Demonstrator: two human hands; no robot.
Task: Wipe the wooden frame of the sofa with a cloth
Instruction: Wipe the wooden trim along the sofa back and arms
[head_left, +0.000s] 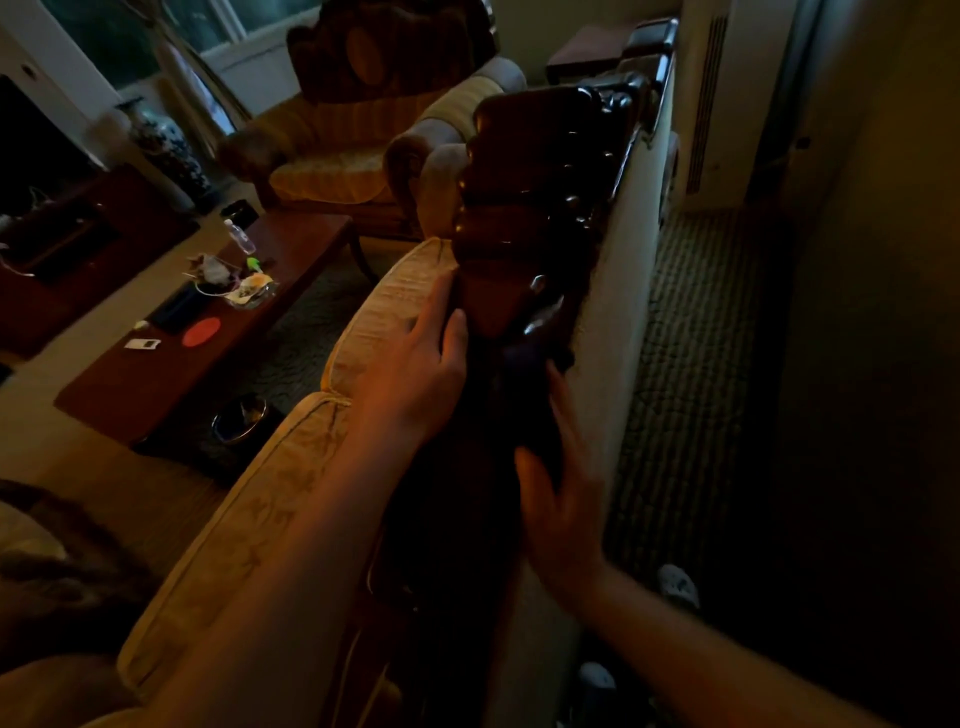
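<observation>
My left hand (426, 353) lies flat, fingers straight, on the cushion top (395, 306) at its edge against the wooden frame (524, 171), in my judgement to brace me and keep fabric off the wood. My right hand (558, 499), at five o'clock from it, presses a dark cloth (535, 374) onto the frame's top rail. The frame runs toward one o'clock. Dim light blurs the right fingers: whether they curl round the cloth I cannot tell. The cloth's extent merges with the dark wood; the frame's near stretch is lost in shadow.
</observation>
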